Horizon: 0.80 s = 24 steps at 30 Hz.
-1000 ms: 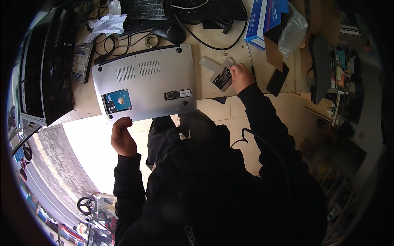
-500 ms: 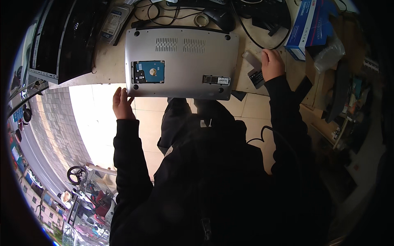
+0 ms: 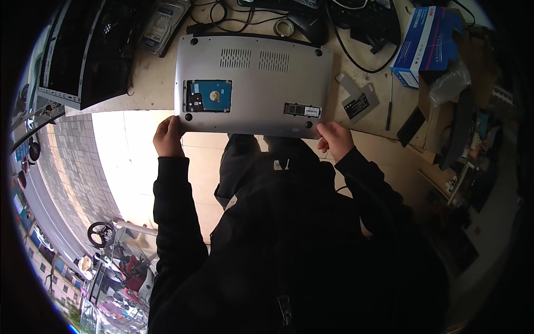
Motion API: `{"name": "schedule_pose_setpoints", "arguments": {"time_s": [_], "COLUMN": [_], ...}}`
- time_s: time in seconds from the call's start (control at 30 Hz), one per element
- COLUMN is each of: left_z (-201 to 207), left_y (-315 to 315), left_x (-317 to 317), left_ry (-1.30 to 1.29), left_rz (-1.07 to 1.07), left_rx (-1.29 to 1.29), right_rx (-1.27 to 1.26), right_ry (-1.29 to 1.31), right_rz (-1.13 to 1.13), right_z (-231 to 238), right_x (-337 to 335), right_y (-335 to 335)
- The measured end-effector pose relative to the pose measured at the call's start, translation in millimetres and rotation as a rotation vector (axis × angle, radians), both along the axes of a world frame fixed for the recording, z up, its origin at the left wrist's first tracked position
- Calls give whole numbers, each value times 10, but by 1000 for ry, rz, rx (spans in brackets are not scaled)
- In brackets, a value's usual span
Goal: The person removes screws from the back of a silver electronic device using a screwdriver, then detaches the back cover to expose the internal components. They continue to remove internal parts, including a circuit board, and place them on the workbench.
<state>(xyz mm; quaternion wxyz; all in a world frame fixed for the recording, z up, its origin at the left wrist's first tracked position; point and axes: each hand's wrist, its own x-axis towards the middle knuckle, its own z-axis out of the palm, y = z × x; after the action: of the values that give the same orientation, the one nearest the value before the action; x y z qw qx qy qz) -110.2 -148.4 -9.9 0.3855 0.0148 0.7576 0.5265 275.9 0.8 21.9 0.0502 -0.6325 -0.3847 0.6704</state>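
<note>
A silver laptop [image 3: 250, 94] lies bottom side up, its near edge jutting past the table edge. Two openings in its base are uncovered: the left one shows a blue-labelled hard drive [image 3: 215, 96], the right one a small solid-state drive card [image 3: 302, 109]. My left hand [image 3: 168, 137] is closed on the near left corner. At the near right corner my right hand [image 3: 337, 141] pinches the edge between thumb and fingers; the fingertips under it are partly hidden. To the right lie a grey cover piece [image 3: 360, 102] with a black label and a thin screwdriver [image 3: 389, 106].
A black computer case [image 3: 92, 55] stands at the left, with a bare hard drive [image 3: 161, 25] beside it. Behind the laptop are cables, a tape roll [image 3: 283, 27] and a black mouse-like device [image 3: 309, 26]. A blue box [image 3: 425, 44] and clear plastic wrap [image 3: 449, 83] sit at the right.
My right hand has come from beside the grey cover piece to the laptop's near right corner. The screwdriver now shows on the table. The laptop appears slightly further right in view.
</note>
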Motion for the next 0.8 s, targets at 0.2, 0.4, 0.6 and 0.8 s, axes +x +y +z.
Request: {"name": "schedule_pose_setpoints", "arguments": {"time_s": [0.2, 0.4, 0.6, 0.8], "left_z": [60, 108, 168, 173], "left_y": [4, -25, 15, -15], "left_x": [12, -17, 34, 1], "left_ry": [-7, -42, -30, -50], "left_rz": [46, 54, 69, 51], "left_rx": [36, 64, 65, 68], "right_rx": [59, 73, 98, 121], "right_ry": [3, 78, 57, 71], "right_rz": [4, 8, 49, 75], "right_z": [82, 158, 186, 192], "right_x": [-64, -92, -107, -95], "right_y": [-20, -15, -2, 9]}}
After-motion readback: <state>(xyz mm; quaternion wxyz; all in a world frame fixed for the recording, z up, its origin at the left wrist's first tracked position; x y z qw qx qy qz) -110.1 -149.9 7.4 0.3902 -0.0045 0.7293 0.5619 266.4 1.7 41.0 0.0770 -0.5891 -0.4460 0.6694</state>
